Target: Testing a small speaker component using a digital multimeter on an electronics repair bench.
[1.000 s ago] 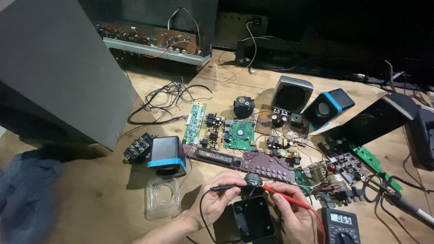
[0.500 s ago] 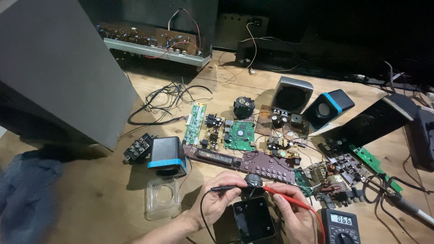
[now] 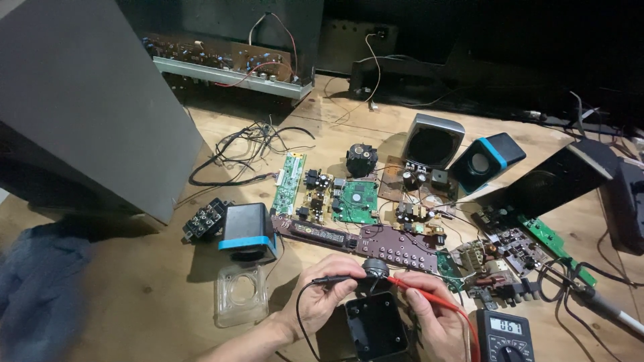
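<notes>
My left hand (image 3: 316, 305) grips a black test probe (image 3: 329, 279) and presses its tip against a small round black speaker driver (image 3: 375, 268). My right hand (image 3: 433, 320) grips a red test probe (image 3: 429, 297) whose tip meets the same driver from the right. A black square speaker housing (image 3: 376, 326) lies between my hands, just below the driver. The probe leads run to a digital multimeter (image 3: 504, 332) at the lower right, its display lit.
Several circuit boards (image 3: 355, 201) lie across the wooden table. Small blue-and-black speakers (image 3: 248, 232) (image 3: 486, 161), a clear plastic cover (image 3: 240, 293), a grey cabinet (image 3: 87, 100), an open chassis (image 3: 228, 64), loose wires (image 3: 248, 144) and blue cloth (image 3: 33, 288) surround them.
Both hands stay in place with the probes on the driver. The multimeter's display reading has changed.
</notes>
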